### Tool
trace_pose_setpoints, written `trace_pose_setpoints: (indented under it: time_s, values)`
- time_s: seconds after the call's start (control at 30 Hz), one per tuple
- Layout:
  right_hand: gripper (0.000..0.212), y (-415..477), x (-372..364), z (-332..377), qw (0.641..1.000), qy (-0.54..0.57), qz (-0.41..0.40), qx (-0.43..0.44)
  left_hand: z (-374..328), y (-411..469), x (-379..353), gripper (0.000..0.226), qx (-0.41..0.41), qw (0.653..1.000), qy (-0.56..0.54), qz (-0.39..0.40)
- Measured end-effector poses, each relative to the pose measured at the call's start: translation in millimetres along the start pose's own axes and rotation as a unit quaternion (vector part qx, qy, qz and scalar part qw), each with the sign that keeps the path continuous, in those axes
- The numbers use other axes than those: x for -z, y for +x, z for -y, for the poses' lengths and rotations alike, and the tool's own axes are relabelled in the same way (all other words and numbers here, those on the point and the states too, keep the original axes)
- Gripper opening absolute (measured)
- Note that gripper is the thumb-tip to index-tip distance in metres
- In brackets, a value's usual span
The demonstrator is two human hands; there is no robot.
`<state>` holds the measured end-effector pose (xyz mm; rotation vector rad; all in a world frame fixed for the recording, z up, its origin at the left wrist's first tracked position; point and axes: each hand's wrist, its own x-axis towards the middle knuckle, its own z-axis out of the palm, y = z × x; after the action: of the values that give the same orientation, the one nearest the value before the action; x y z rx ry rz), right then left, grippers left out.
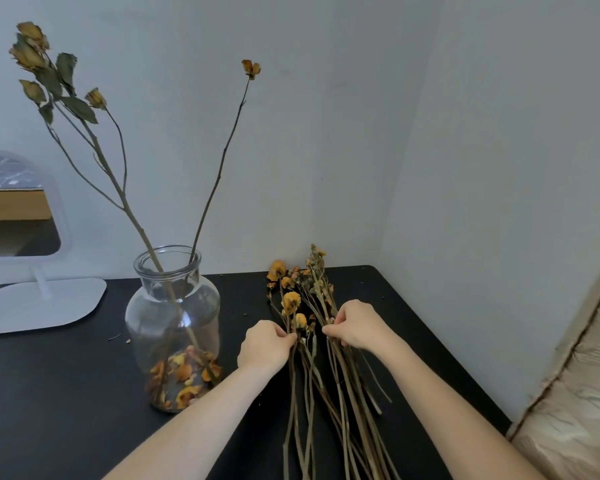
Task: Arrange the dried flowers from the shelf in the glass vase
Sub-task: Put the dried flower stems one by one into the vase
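Yellow-orange dried flowers (293,301), long brown stems, on black table (66,393); left hand (264,344), right hand (355,325) pinching stems.

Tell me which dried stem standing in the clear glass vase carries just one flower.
The thin stem leaning right, topped by one orange bloom; the left-leaning branched stem bears green leaves and several buds.

The long dried brown flower stems (361,445) lying on the black tabletop (66,393) run off the bottom edge, so I can't see their cut ends. My left hand (265,344) and right hand (355,327) curl over them, hiding which stems each pinches. Loose orange petals (184,375) bury the stem ends inside the clear glass vase (174,320). The white-framed standing mirror (58,206) is cut by the left edge. Dark specks (383,298) on the table are too small to identify.
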<state>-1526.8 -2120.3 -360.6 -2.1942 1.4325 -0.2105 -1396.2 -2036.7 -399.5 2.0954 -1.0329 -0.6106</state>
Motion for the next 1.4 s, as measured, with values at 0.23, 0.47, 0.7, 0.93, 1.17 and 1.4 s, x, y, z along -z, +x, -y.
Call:
trace_pose_setpoints:
  time_s: [0.23, 0.47, 0.7, 0.93, 1.17, 1.4]
  values:
    - [0.025, -1.8, 5.2, -2.5, 0.999, 0.047, -0.008, 0.016, -5.8, -0.8, 8.5, 0.023, 0.017, 0.991, -0.134, -0.013]
    - [0.021, -7.3, 20.5, -2.4, 0.990, 0.112, -0.080, 0.037, -11.8, -7.3, 23.6, 0.023, -0.047, 0.985, -0.161, -0.035]
    - [0.018, -11.0, 33.2, 4.0, 0.973, 0.183, -0.124, 0.065, -23.0, -17.1, 40.0, 0.021, -0.111, 0.976, -0.178, -0.062]
    - [0.015, -17.4, 43.1, 19.3, 0.930, 0.311, -0.177, 0.082, -32.2, -36.8, 57.7, 0.018, -0.187, 0.973, -0.121, -0.062]
    - [0.014, -31.6, 54.1, 29.4, 0.897, 0.372, -0.224, 0.084, -34.1, -77.2, 92.8, 0.018, -0.257, 0.956, -0.114, -0.089]
    - [0.017, -40.0, 56.4, 58.1, 0.904, 0.365, -0.195, 0.112, -26.2, -103.8, 174.6, 0.019, -0.292, 0.920, -0.237, -0.115]
